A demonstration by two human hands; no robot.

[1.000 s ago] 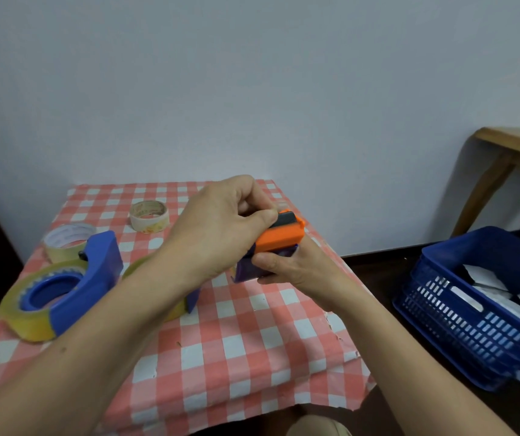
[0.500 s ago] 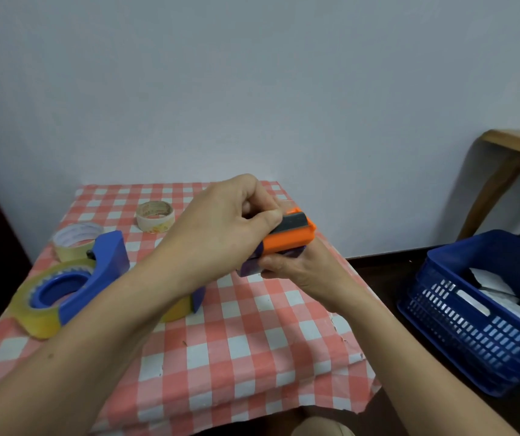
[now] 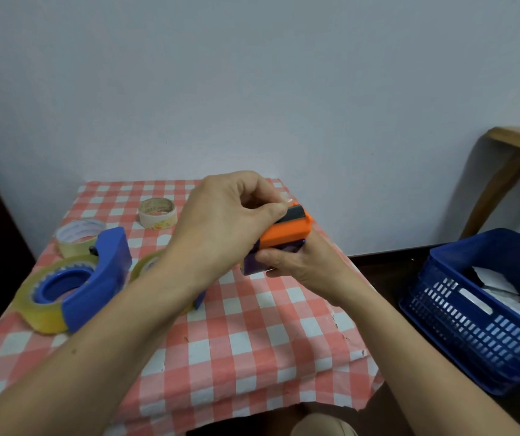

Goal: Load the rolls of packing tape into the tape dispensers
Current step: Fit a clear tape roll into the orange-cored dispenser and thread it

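Note:
Above the table's right half I hold an orange and purple tape dispenser in both hands. My right hand grips its purple underside from below. My left hand curls over the top, thumb and fingers pinching at the dark cutter end, where a bit of clear tape shows. A blue dispenser loaded with a yellowish tape roll lies at the left. Behind my left forearm a second blue dispenser with a roll is mostly hidden. Two loose rolls lie farther back: a clear one and a cream one.
The small table has a red and white checked cloth, with its front edge near my knee. A blue plastic basket holding white papers stands on the floor at the right. A wooden stool is at the far right by the wall.
The view has shifted slightly; both hands stay on the orange dispenser, with the left fingers working a little at its cutter end. Nothing on the table has moved.

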